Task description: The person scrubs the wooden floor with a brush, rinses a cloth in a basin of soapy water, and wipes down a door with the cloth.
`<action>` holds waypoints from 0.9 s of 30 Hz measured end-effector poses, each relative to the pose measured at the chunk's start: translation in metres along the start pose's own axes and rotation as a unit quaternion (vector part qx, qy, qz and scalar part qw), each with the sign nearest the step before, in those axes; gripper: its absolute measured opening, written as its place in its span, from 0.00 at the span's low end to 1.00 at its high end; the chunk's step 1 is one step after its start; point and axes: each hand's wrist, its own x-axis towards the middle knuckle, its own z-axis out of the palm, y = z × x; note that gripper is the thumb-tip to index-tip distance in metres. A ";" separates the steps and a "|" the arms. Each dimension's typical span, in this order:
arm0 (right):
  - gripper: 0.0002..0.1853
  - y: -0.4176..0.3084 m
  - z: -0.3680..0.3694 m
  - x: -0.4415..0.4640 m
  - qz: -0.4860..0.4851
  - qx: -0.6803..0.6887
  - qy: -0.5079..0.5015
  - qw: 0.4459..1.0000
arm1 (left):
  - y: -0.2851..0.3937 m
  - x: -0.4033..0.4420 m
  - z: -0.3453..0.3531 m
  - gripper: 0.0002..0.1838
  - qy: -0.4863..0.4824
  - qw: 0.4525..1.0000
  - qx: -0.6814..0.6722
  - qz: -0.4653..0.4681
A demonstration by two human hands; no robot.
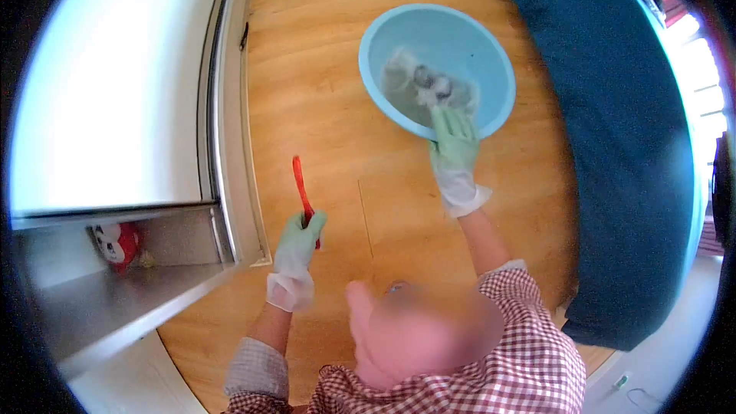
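Note:
My left hand (297, 244), in a pale green and white glove, is closed around a slim red tool (300, 184). Its long end points up and away over the floor; I cannot make out its exact kind. My right hand (456, 142), gloved alike, reaches over the near rim of a light blue basin (494, 54). Its fingers are stretched out, with the tips at a whitish, wet-looking bundle (433, 86) with dark grey patches, blurred and lying in the basin's lower part. Whether the fingertips press on the bundle is unclear.
The basin stands on a wood-look floor (307, 69). To the left is a white-fronted cabinet (123, 84) with an open shelf holding a red and white toy (117, 245). A dark teal cover (613, 161) hangs along the right side. Below, my knee (383, 337) is partly blurred.

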 end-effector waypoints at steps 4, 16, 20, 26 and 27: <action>0.41 0.069 0.025 -0.032 0.141 0.034 0.096 0.985 | 0.127 0.047 0.001 0.15 -0.034 0.997 0.016 0.066; 0.34 0.111 0.063 -0.094 0.369 -0.175 -0.196 0.891 | 0.366 0.068 -0.064 0.16 -0.033 0.967 0.238 0.083; 0.33 0.104 0.070 -0.091 0.372 -0.157 -0.161 0.901 | 0.363 0.054 -0.007 0.24 -0.125 0.934 0.324 0.085; 0.32 0.091 0.078 -0.104 0.339 -0.115 -0.156 0.921 | 0.323 0.111 0.079 0.27 -0.242 0.890 0.384 0.040; 0.32 0.090 0.082 -0.098 0.333 -0.099 -0.159 0.924 | 0.323 0.128 0.095 0.28 -0.246 0.884 0.397 0.009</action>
